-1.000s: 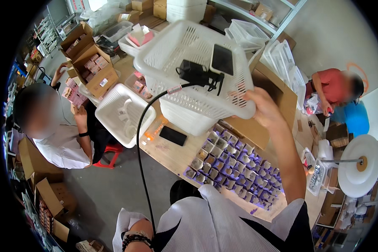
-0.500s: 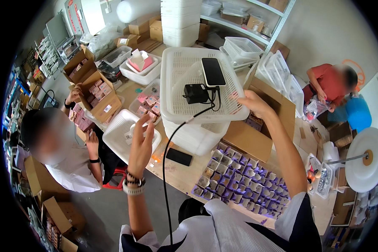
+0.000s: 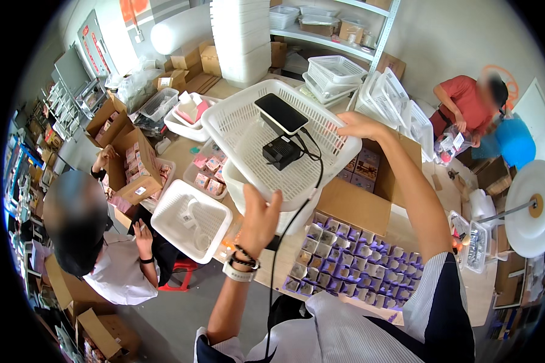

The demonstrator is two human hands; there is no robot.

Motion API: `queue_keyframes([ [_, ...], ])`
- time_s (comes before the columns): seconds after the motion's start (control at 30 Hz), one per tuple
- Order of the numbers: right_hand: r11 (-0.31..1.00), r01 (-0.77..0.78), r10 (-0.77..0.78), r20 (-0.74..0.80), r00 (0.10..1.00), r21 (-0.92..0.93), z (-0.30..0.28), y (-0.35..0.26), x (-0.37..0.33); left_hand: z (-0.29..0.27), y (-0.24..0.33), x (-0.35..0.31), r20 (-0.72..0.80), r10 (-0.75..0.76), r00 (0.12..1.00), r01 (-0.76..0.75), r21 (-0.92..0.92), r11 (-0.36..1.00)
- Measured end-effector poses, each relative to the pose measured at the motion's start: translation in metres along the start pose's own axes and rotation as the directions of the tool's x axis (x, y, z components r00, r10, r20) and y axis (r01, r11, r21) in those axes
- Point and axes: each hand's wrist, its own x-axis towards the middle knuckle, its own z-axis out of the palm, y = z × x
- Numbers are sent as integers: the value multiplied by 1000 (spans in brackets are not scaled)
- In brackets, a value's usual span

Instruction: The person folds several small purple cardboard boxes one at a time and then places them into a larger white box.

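Observation:
My right hand is closed on the right rim of a white perforated plastic basket. The basket is tilted and turned above the table. At its near edge, my left hand grips the rim, thumb up; its other fingers are partly hidden. Inside lie a dark-screened smartphone and a black power adapter with cables. One black cable runs over the rim down toward my body. Beneath it stands another white tub, mostly covered. A dark phone on the table is largely hidden behind my left wrist.
A purple divided tray and an open carton are at right. At left stand a white basket holding a white cable, and a bin of pink boxes. A person sits at left; another stands far right. Stacked tubs rise behind.
The basket has been tilted and turned, its near edge swinging left. My left hand has moved right from open air onto its rim. The phone and adapter turned with it.

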Motion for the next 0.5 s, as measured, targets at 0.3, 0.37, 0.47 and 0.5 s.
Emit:
queue_keyframes([
  [0.3, 937, -146, 3, -411, 912, -317, 8, 30, 26, 43, 47, -14, 333, -337, 880, 446, -340, 828],
  [0.37, 950, -120, -28, -464, 886, -287, 11, 37, 27, 50, 37, -16, 322, -278, 905, 372, -282, 884],
  [0.47, 976, -98, 3, -444, 896, -192, 17, 24, 21, 33, 23, -18, 270, -240, 932, 282, -128, 951],
  [0.5, 973, -63, -52, -476, 878, -222, 16, 27, 18, 26, 25, -21, 274, -208, 939, 234, -66, 970],
])
